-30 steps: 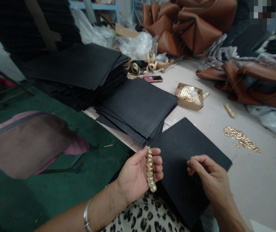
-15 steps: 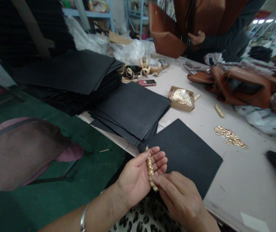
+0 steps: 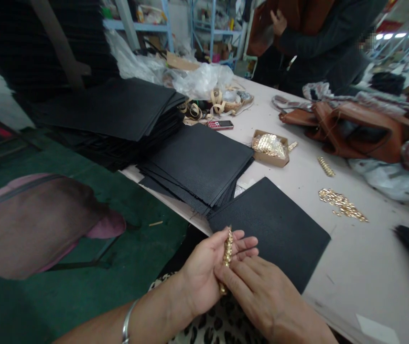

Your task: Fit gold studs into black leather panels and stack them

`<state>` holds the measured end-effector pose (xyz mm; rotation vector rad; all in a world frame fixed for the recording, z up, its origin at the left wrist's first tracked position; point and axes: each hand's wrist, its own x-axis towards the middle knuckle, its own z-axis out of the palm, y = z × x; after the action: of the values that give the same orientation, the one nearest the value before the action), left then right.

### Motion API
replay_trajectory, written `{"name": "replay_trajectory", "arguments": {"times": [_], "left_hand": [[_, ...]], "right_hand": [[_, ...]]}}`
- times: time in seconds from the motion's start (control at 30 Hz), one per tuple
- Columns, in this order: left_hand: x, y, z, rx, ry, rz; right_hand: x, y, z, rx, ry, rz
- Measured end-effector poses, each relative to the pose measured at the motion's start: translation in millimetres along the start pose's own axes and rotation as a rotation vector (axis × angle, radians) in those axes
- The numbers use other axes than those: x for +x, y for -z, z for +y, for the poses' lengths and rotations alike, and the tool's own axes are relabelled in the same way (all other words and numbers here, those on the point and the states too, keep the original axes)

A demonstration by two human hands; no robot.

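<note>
A short gold chain [image 3: 228, 246] lies along the upturned palm of my left hand [image 3: 204, 274], its top end against the thumb while the fingers extend outward. My right hand [image 3: 262, 286] closes thumb and fingers around the lower part of the chain, covering some of it. Both hands are over my lap, at the near edge of a black panel [image 3: 272, 224] that lies on the table [image 3: 348, 258]. Loose gold pieces [image 3: 342, 204] and another short gold strip [image 3: 325, 166] sit farther right on the table.
Stacks of black sheets [image 3: 197, 162] fill the left side. Behind them are a cardboard box [image 3: 271, 157] of gold pieces, a red phone [image 3: 220, 124] and plastic wrapping [image 3: 204, 81]. Brown bags [image 3: 355, 126] lie at right. Another person [image 3: 319, 43] holds a brown item beyond the table.
My right hand has shifted left and up along the chain, covering more of its lower part. My left fingers have straightened. The person opposite has lifted the brown item higher.
</note>
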<state>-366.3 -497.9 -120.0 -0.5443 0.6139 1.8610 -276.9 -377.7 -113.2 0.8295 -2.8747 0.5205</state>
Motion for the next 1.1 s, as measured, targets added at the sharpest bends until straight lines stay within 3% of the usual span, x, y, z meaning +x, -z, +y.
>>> {"name": "replay_trajectory", "arguments": {"times": [0.13, 0.23, 0.3, 0.4, 0.5, 0.6, 0.67, 0.83, 0.93, 1.03, 1.1], "left_hand": [[-7, -3, 1, 0.035, 0.044, 0.037], [-13, 8, -1, 0.151, 0.061, -0.025], [-18, 21, -1, 0.265, 0.033, -0.098], [-24, 35, 4, 0.473, -0.118, -0.053], [-29, 34, 11, 0.733, -0.329, -0.075], [-30, 22, 12, 0.884, -0.363, -0.202], [-28, 16, 9, 0.914, -0.353, -0.212], [-17, 17, -7, 0.898, -0.349, -0.131], [-13, 20, -8, 0.776, -0.329, -0.117], [-11, 27, -1, 0.76, -0.33, -0.08], [-10, 34, 7, 0.797, -0.383, 0.026]], "right_hand": [[-2, 0, 1, 0.177, -0.06, 0.148], [0, 11, 1, 0.563, -0.28, 0.293], [3, 19, 2, 0.858, -0.468, 0.318], [6, 25, 4, 1.214, -0.637, 0.314], [8, 23, 6, 1.371, -0.659, 0.277], [9, 17, 5, 1.368, -0.661, 0.246], [10, 13, 4, 1.31, -0.679, 0.234], [9, 7, 1, 1.082, -0.74, 0.197], [6, 4, 2, 1.066, -0.728, 0.199], [-4, 1, 11, 1.021, -0.766, 0.262], [-14, 0, 24, 0.934, -0.836, 0.345]]}}
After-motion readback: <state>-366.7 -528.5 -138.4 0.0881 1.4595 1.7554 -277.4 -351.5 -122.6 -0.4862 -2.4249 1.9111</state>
